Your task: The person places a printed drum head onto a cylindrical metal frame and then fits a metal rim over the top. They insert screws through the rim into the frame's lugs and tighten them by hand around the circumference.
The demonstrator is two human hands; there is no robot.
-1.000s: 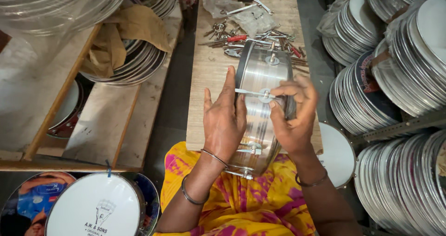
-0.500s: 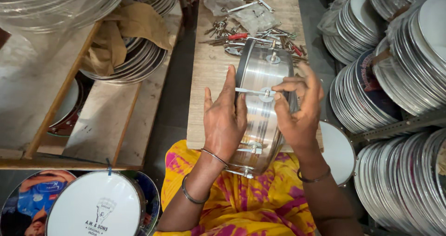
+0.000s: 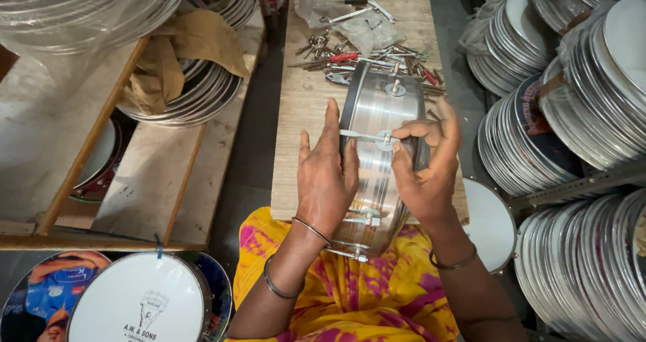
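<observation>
Now my left hand (image 3: 328,174) lies flat and spread against the near side of the drum shell (image 3: 380,147), fingers pointing away from me, steadying it. My right hand (image 3: 427,164) sits on the other side, thumb and forefinger pinched on a small round lug (image 3: 385,139) that sits at the end of a thin tension rod (image 3: 356,135) running across the shell's wall. Both hands touch the shell, one on each flank; the right is the one on the fitting.

The shell stands on its edge, half on the wooden surface (image 3: 306,93) and half against my lap (image 3: 350,295), so its round openings face left and right and its axis runs across me. Its shiny band runs away from me, directly ahead of both hands. More lugs show on it: one near the top (image 3: 396,88) and one low down by my left wrist (image 3: 367,215).

Beyond the shell, at the far end of the surface, lies a loose heap of rods and screws (image 3: 343,53), with a spanner (image 3: 363,10) and a clear plastic bag (image 3: 363,29) among them. Nothing there is in a box or tray; the bag's contents I cannot make out.

To my right, stacks of shiny hoops (image 3: 579,80) lean in rows on a rack. To my left, more hoops (image 3: 202,93) sit under a brown cloth (image 3: 188,46), beside a wooden frame (image 3: 101,133). By my left knee rests a finished drum (image 3: 138,301) with a white head.
</observation>
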